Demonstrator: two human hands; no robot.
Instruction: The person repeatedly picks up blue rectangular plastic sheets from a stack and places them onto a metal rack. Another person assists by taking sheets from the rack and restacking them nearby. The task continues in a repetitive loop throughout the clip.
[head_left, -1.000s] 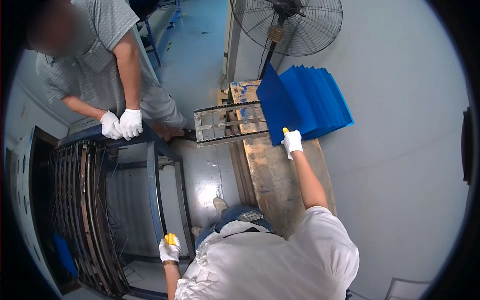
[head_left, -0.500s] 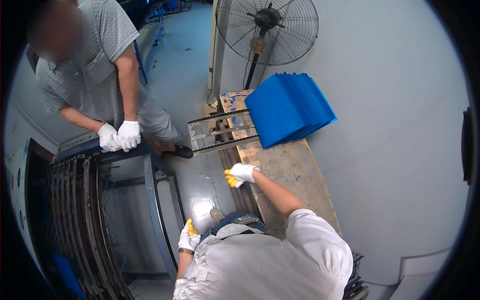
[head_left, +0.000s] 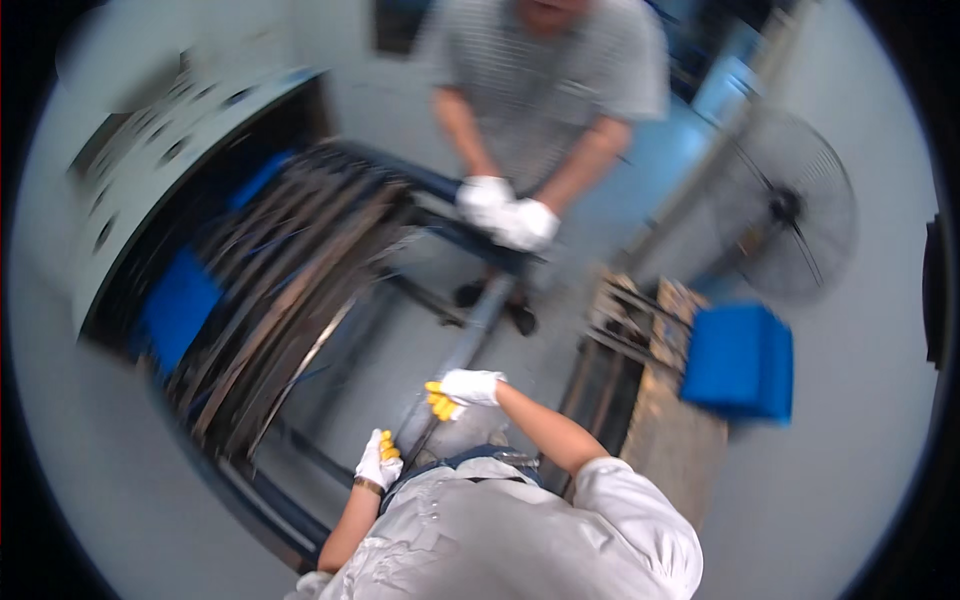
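Observation:
My left hand (head_left: 378, 460), in a white glove with yellow fingertips, hangs beside my waist. Its fingers are loosely bent with the thumb apart, and nothing shows in it. My right hand (head_left: 463, 393), gloved the same way, is held out in front of my body, fingers curled in with no object visible. Both are nearest to a dark metal frame rack (head_left: 458, 350), whose long bar runs behind them; contact cannot be made out. On the rack, to the left, stands a row of several slatted metal racks (head_left: 290, 300), blurred by motion.
Across the rack a co-worker (head_left: 545, 110) rests white-gloved hands on its far bar. Stacked blue sheets (head_left: 738, 360) and a slatted metal rack (head_left: 635, 340) lie on a worn wooden bench (head_left: 670, 440) at right. A standing fan (head_left: 785, 205) is behind it. A perforated white panel (head_left: 190, 140) flanks the rack.
My view has swung left, so the rack and co-worker sit nearer the middle and the bench, blue sheets and fan farther right. My right hand is no longer over the bench's edge.

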